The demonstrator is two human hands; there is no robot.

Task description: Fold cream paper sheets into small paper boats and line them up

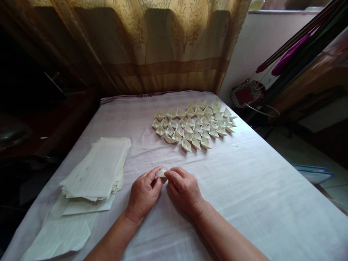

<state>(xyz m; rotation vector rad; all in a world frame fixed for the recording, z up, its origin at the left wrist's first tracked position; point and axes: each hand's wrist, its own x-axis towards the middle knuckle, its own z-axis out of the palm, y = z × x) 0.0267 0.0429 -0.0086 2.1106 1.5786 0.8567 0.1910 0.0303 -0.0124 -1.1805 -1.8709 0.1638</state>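
Note:
Between my two hands is a small folded piece of paper (161, 173), pale cream and coming to a point at the top. My left hand (145, 192) pinches its left side between thumb and fingers. From the right, my right hand (185, 189) grips the other side, its fingertips covering part of the fold. Beyond my hands sits a group of many small folded paper boats (189, 128), packed close together in uneven rows. A stack of lined paper sheets (95, 170) lies to the left of my left hand.
A pale cloth (239, 210) covers the table. Loose larger sheets (59, 228) stick out below the stack. Behind the table hangs a gold curtain (152, 43). A small bag (248, 93) hangs past the right edge, and a tiny paper scrap (235, 145) lies near the boats.

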